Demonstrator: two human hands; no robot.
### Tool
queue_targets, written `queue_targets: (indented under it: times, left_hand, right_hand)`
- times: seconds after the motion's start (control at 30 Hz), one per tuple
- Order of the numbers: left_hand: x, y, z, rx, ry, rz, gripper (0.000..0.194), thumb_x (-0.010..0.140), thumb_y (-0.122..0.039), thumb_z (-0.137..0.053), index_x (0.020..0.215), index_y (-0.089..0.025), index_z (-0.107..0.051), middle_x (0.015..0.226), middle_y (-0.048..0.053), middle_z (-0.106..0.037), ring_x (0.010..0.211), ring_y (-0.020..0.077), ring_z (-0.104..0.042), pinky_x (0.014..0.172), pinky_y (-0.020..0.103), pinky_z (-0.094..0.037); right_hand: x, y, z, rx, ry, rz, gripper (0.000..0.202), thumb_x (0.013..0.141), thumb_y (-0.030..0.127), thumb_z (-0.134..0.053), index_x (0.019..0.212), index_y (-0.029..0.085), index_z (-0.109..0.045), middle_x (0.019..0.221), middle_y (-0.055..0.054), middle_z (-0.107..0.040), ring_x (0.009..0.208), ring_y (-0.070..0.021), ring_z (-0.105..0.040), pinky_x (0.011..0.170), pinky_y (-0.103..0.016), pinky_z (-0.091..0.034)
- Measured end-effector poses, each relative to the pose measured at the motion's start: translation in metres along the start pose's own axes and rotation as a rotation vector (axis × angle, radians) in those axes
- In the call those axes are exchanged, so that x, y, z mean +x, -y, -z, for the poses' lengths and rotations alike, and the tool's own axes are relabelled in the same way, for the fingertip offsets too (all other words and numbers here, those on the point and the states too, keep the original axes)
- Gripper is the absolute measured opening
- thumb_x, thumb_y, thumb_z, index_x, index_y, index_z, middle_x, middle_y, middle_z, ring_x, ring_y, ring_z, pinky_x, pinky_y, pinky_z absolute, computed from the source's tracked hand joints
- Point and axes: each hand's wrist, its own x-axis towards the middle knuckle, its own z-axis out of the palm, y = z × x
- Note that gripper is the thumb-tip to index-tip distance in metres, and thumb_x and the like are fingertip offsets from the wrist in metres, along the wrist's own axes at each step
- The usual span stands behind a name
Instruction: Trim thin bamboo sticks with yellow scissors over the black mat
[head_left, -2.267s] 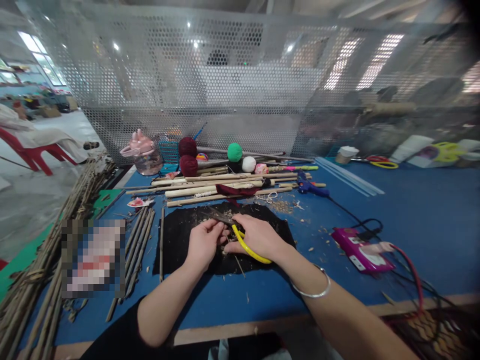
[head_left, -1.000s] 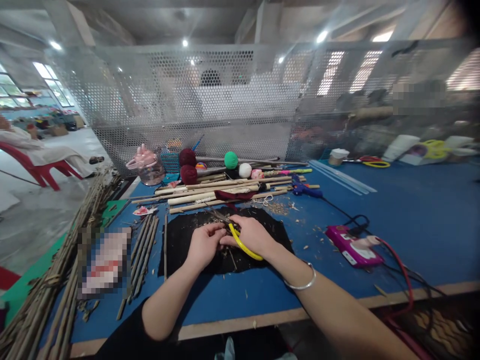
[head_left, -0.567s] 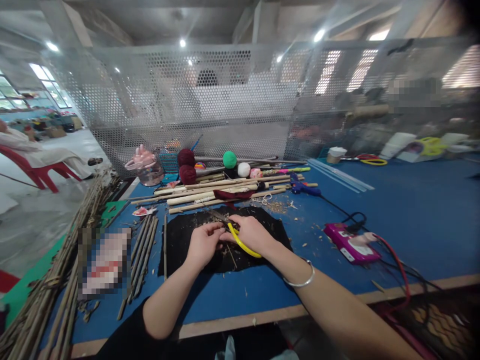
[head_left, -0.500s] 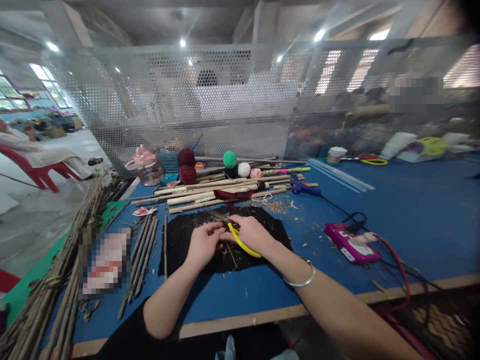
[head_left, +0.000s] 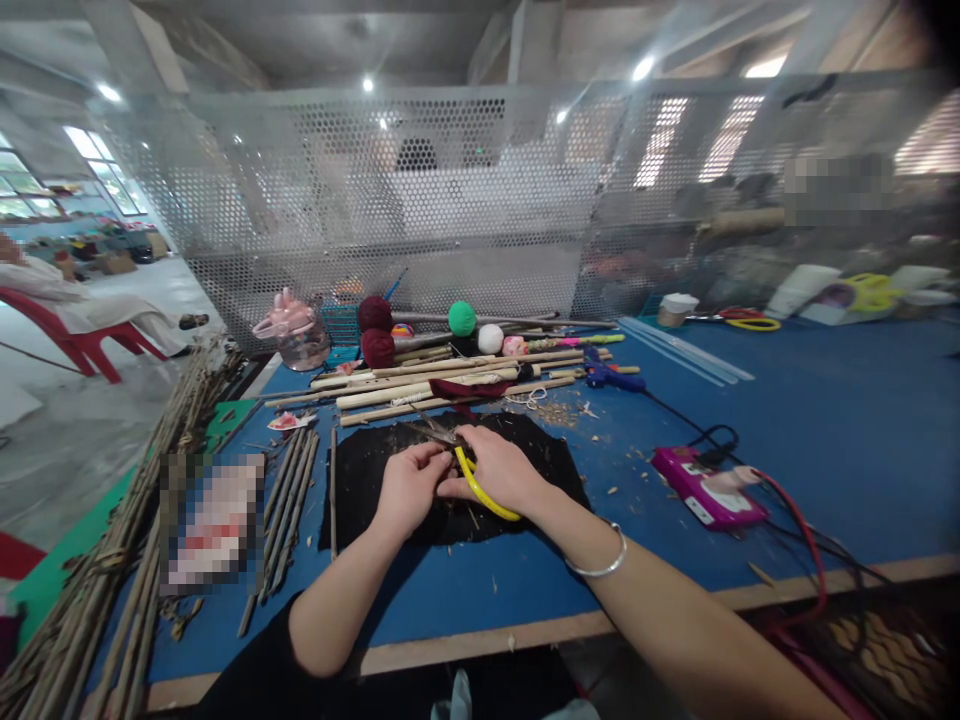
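My right hand (head_left: 501, 470) grips a pair of scissors (head_left: 486, 498) by the yellow handles, with the blades pointing away to the upper left and spread apart. Close beside it, my left hand (head_left: 407, 492) is closed, thumb and fingertips pinched together near the scissors; what they hold is too small and hidden to make out. Both hands are over a black cloth (head_left: 360, 480) strewn with small plant scraps. A single thin stick (head_left: 334, 490) lies along the cloth's left edge.
Peeled sticks (head_left: 390, 405), a blue glue gun (head_left: 604, 374) and yarn balls (head_left: 462, 319) lie behind the cloth. Twig bundles (head_left: 112, 560) stretch along the left. A purple power strip (head_left: 709, 490) with cords sits right. A perforated metal screen (head_left: 450, 220) stands behind the table.
The scissor blades have spread apart, and the handles have shifted slightly in my right hand. My left hand keeps nearly the same place and pinch.
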Motion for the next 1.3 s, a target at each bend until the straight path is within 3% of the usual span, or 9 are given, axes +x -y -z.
queue_targets:
  times: [0.37,0.53,0.7,0.8,1.0,1.3]
  left_hand:
    - [-0.003,-0.002,-0.003,-0.037,-0.001,0.017,0.031,0.068,-0.032,-0.06,0.092,-0.015,-0.068,0.076,0.004,-0.068,0.064,0.0142,-0.058,0.057,0.021,-0.043]
    - [-0.001,0.0,-0.002,0.0,-0.023,0.04,0.031,0.067,-0.034,-0.06,0.091,-0.015,-0.068,0.065,0.001,-0.066,0.047,0.0095,-0.05,0.045,0.02,-0.039]
    - [-0.003,-0.003,-0.006,-0.031,-0.052,0.15,0.03,0.064,-0.031,-0.063,0.087,-0.013,-0.068,0.06,0.001,-0.063,0.041,0.0069,-0.047,0.043,0.02,-0.04]
    - [-0.013,-0.006,-0.009,-0.073,-0.034,0.213,0.029,0.063,-0.03,-0.063,0.086,-0.013,-0.067,0.058,0.001,-0.062,0.04,0.0066,-0.046,0.043,0.02,-0.04]
    - [-0.043,0.0,-0.015,-0.125,-0.074,0.045,0.018,0.068,-0.028,-0.058,0.073,-0.013,-0.067,0.065,0.002,-0.064,0.057,0.0108,-0.054,0.055,0.02,-0.043]
    - [-0.052,0.019,-0.01,-0.191,-0.085,0.038,0.026,0.07,-0.031,-0.058,0.086,-0.012,-0.066,0.07,0.004,-0.065,0.067,0.0159,-0.059,0.063,0.024,-0.046]
  right_hand:
    - [0.0,-0.004,0.003,0.085,-0.013,0.048,0.057,0.061,0.058,-0.062,0.103,0.021,-0.05,0.089,-0.004,-0.057,0.08,-0.0179,-0.055,0.066,-0.025,-0.038]
    - [0.001,-0.003,0.009,0.061,0.019,0.021,0.049,0.061,0.058,-0.062,0.094,0.022,-0.057,0.078,-0.003,-0.06,0.07,-0.0164,-0.056,0.059,-0.022,-0.036]
    - [-0.003,-0.002,0.016,0.026,0.063,-0.014,0.044,0.067,0.059,-0.056,0.093,0.024,-0.058,0.073,-0.002,-0.062,0.065,-0.0155,-0.057,0.057,-0.022,-0.035]
    - [-0.012,0.001,0.018,0.001,0.091,-0.027,0.047,0.066,0.058,-0.058,0.098,0.024,-0.056,0.08,-0.003,-0.062,0.073,-0.0174,-0.058,0.061,-0.023,-0.036]
    - [-0.033,0.014,0.01,-0.036,0.107,0.035,0.058,0.06,0.056,-0.064,0.104,0.021,-0.05,0.091,-0.005,-0.056,0.083,-0.019,-0.054,0.068,-0.025,-0.037]
    - [-0.043,0.026,-0.008,-0.069,0.055,0.006,0.061,0.058,0.058,-0.064,0.104,0.02,-0.049,0.089,-0.005,-0.055,0.082,-0.0198,-0.054,0.068,-0.026,-0.037]
